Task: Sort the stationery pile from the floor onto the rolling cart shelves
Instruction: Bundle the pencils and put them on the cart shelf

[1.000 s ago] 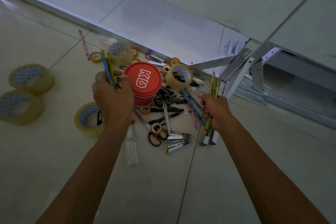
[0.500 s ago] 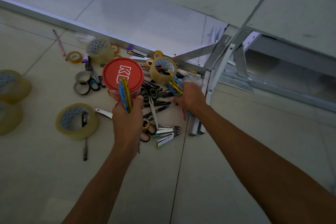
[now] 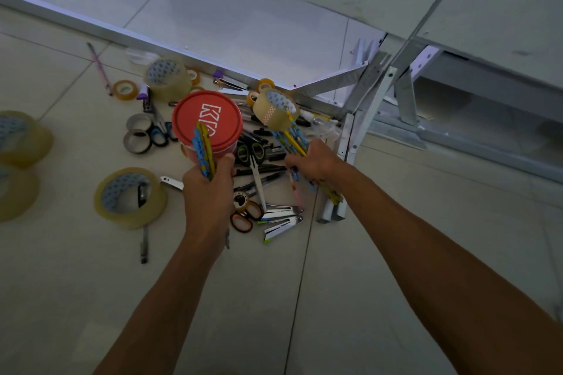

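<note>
Both hands [image 3: 210,192] [image 3: 313,161] grip pencils [image 3: 203,151] — bare floor [image 3: 76,298] nearer.

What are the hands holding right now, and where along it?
Each grips a pencil bundle about mid-length: left hand its pencils, right hand its pencils.

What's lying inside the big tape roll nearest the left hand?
Inside the big tape roll, a dark, narrow tool stands in the core; a similar handle pokes out below the rim. Whether they join is hidden by the roll. The left hand grips pencils beside it.
</note>
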